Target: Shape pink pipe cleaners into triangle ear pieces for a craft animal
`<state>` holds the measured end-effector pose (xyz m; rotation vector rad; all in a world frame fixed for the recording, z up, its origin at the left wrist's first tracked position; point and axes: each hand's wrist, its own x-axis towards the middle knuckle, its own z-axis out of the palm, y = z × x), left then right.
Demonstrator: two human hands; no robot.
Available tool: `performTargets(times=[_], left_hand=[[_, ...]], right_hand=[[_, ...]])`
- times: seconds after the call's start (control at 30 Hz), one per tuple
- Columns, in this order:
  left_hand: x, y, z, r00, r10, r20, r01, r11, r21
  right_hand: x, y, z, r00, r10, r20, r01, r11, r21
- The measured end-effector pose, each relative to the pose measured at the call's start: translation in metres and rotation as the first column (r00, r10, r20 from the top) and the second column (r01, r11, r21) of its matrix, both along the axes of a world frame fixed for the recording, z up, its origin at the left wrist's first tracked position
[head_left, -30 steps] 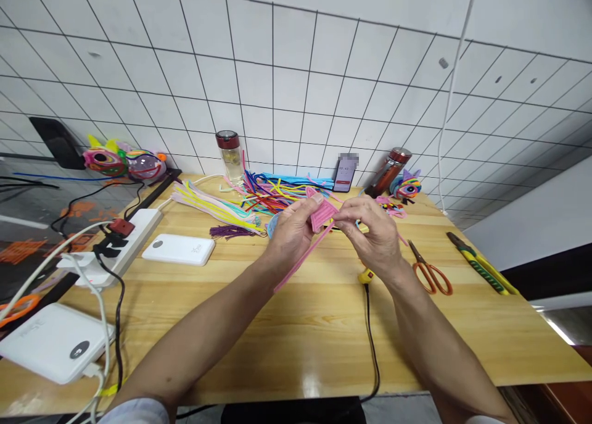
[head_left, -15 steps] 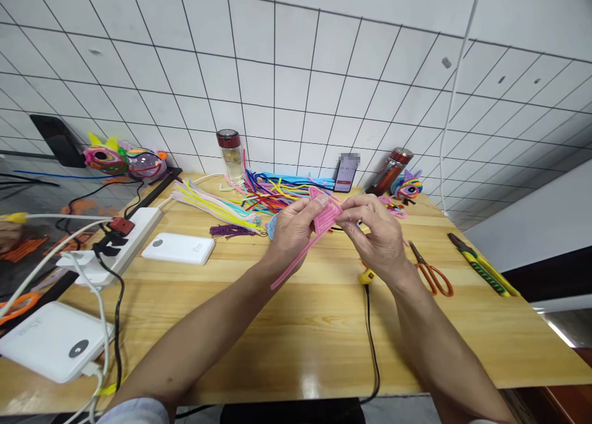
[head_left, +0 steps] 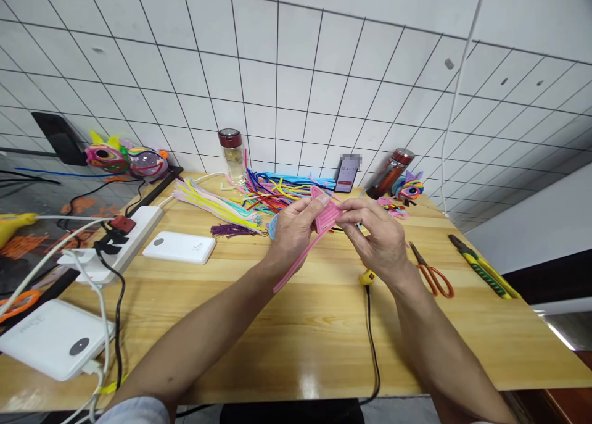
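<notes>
Between my two hands, above the middle of the table, is a flat pink piece of bent pipe cleaners [head_left: 328,218], with rows lying side by side. A long loose pink end hangs from it down past my left wrist. My left hand [head_left: 296,226] grips its left side, thumb pressed on top. At the right edge, the fingertips of my right hand [head_left: 374,229] pinch the pink piece. Behind my hands lies a pile of colourful pipe cleaners [head_left: 277,189]. Below my right hand, a yellow corded tool [head_left: 367,278] is partly hidden.
Orange-handled scissors [head_left: 432,270] and green-yellow pliers [head_left: 483,266] lie at right. Left are white power banks [head_left: 179,247], a power strip [head_left: 134,242] and cables. Along the wall stand a glass bottle [head_left: 232,155], a phone [head_left: 348,172], a red flask [head_left: 392,172] and colourful fish figures [head_left: 407,187].
Both hands keep their hold on the pink piece with barely any movement. The whole view has shifted slightly. At the far left, a yellow object beyond the table edge shows more.
</notes>
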<state>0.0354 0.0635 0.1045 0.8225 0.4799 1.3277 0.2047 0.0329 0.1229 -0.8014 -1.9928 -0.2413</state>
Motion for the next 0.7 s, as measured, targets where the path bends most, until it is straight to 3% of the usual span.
performTargets(times=[0.7], left_hand=[[0.0011, 0.0027, -0.0001, 1.0, -0.01, 0.028, 0.01, 1.0, -0.022]], right_hand=[[0.0024, 0.0035, -0.0029, 1.0, -0.012, 0.023, 0.012, 1.0, -0.025]])
